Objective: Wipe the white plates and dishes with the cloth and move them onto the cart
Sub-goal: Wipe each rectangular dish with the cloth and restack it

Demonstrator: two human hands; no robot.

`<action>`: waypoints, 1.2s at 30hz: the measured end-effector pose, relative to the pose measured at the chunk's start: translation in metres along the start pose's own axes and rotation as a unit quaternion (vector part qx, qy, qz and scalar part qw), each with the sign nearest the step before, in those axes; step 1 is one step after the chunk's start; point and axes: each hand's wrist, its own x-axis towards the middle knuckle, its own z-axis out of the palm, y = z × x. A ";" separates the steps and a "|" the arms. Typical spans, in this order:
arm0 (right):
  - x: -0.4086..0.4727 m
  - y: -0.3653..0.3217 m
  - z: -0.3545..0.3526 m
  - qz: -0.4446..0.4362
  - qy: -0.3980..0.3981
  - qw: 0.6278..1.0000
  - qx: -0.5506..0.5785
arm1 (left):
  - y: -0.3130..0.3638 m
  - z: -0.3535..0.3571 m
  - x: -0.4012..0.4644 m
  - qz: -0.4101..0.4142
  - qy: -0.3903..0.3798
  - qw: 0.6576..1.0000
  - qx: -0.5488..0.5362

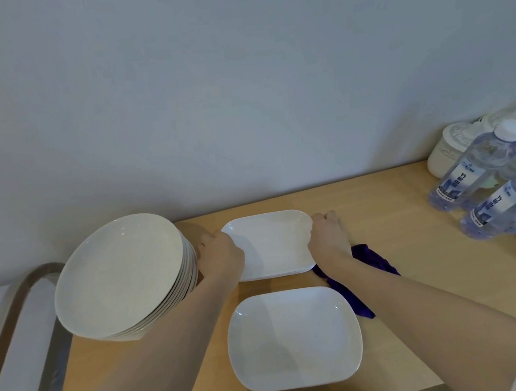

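— Where are the hands?

— Both on the far rectangular dish (270, 243), near the tabletop's (381, 213) back edge. The left hand (221, 254) curls round its left end, the right hand (327, 235) grips its right end.

— And the cloth?

— The purple cloth (370, 259) lies on the wood just right of the dishes, partly under the right forearm; nobody holds it.

— Other dishes?

— A second rectangular dish (294, 339) sits closer to the front edge. A stack of round plates (121, 275) stands at the left edge, beside the cart's rail (13, 319). Water bottles (486, 175) crowd the right back corner.
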 end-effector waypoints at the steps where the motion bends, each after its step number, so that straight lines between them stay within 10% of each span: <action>1: 0.000 0.001 0.000 0.000 0.000 1.000 0.003 | 0.000 0.000 -0.001 0.000 -0.001 1.000 0.000; 36: -0.003 -0.021 -0.030 0.050 -0.046 0.997 0.033 | -0.005 -0.017 -0.005 0.017 -0.010 0.999 -0.025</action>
